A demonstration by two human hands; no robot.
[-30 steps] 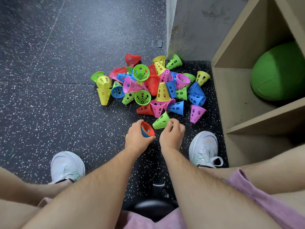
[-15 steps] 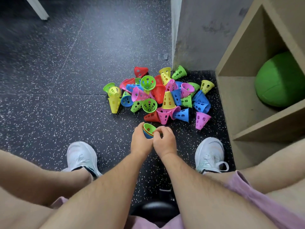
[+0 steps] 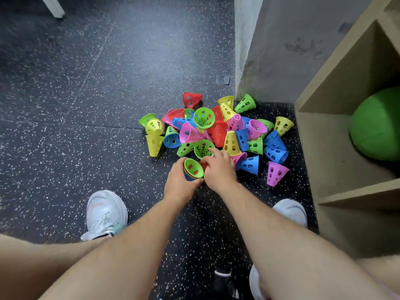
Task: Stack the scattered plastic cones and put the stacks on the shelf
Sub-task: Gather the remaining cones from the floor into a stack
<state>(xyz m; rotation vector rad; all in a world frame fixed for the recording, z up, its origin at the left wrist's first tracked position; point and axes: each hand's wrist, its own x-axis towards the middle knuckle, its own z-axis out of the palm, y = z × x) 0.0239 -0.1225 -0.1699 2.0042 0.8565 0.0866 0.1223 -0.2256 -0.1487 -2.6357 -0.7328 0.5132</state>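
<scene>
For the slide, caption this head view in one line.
Left hand holds a nested cone stack; right hand reaches into the scattered cones.

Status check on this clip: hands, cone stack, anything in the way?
Left hand grips small nested stack, green cone innermost. Right hand reaching into loose pile, grasp unclear. Shelf holds green ball; nothing blocking.

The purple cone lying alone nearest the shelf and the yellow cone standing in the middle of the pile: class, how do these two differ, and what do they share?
The purple cone lies on its side on the floor; the yellow cone stands upright, narrow end up. The purple cone sits apart at the pile's edge, touching nothing; the yellow cone is crowded by neighbours on every side. They differ in colour. Both are perforated plastic cones, not yet stacked.
</scene>
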